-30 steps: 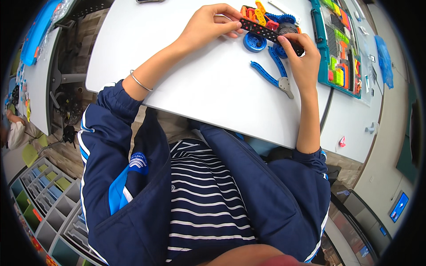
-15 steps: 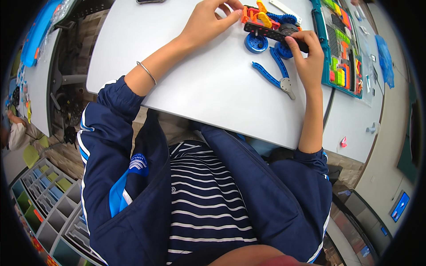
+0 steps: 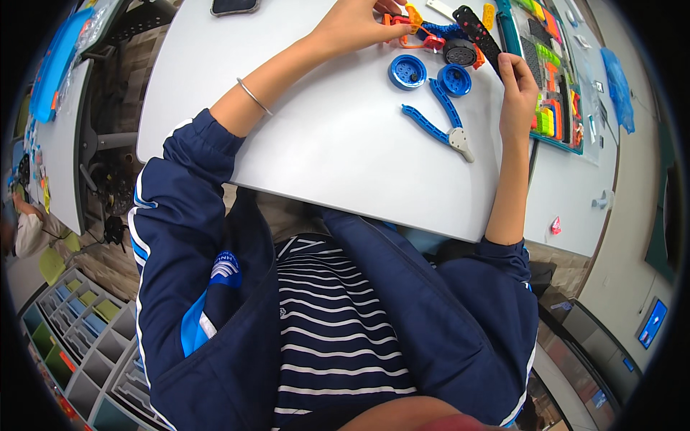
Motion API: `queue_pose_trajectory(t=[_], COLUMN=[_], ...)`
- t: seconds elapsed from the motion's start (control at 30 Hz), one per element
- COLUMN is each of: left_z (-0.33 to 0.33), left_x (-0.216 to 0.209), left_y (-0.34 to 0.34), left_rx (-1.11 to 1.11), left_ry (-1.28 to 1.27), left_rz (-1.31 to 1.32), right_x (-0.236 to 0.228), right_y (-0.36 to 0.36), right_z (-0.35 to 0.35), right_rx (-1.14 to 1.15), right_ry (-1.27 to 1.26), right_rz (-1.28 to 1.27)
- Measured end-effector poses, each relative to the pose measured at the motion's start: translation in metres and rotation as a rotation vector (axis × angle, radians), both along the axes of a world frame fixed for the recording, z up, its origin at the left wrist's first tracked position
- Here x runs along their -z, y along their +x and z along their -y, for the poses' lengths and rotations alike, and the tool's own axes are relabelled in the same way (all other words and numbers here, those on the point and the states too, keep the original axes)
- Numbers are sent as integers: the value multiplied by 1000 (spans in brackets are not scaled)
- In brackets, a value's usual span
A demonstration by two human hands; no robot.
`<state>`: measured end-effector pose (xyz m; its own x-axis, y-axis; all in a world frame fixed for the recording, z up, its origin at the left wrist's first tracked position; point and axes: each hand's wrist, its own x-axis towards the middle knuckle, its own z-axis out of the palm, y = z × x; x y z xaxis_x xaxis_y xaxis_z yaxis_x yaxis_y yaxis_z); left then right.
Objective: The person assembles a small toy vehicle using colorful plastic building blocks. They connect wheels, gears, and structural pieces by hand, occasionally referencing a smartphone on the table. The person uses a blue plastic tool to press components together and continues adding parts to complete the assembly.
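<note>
My right hand (image 3: 519,90) pinches the lower end of a black perforated strip (image 3: 477,31), which leans up and to the left over the table. Among the toy building parts at the table's far side, my left hand (image 3: 353,27) has its thumb and fingers closed on a yellow plastic piece (image 3: 414,17). Orange-red pieces (image 3: 433,43) lie beneath it. Beside them are a blue toothed part (image 3: 445,30) and a black wheel (image 3: 460,52). Two blue wheels, one left (image 3: 407,72) and one right (image 3: 454,80), rest nearer to me, above blue-handled pliers (image 3: 447,129).
A teal case (image 3: 509,29) of colourful parts stands on the right. A dark phone (image 3: 235,6) lies at the far left of the white table (image 3: 345,151). A white strip (image 3: 440,8) and another yellow piece (image 3: 489,16) lie at the back. A red wrapper (image 3: 555,225) sits right.
The black strip has swung from lying across the blue wheels to a steep slant further right, still in my right hand. My left hand has moved right onto the yellow piece.
</note>
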<state>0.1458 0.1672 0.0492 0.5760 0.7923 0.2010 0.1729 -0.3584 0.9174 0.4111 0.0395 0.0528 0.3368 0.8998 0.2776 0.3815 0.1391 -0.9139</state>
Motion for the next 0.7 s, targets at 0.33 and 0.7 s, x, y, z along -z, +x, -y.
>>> queue_pose_trajectory(t=[0.33,0.7], left_z=[26,23], left_x=[-6,15], left_y=[7,7], left_rx=[-155,-244], left_ry=[313,654], left_rz=[-43,-99], right_x=[10,7], right_y=[1,-7], right_z=[-4,-1], right_rx=[73,84], right_ry=[-89,-136], right_rz=[-47,-87])
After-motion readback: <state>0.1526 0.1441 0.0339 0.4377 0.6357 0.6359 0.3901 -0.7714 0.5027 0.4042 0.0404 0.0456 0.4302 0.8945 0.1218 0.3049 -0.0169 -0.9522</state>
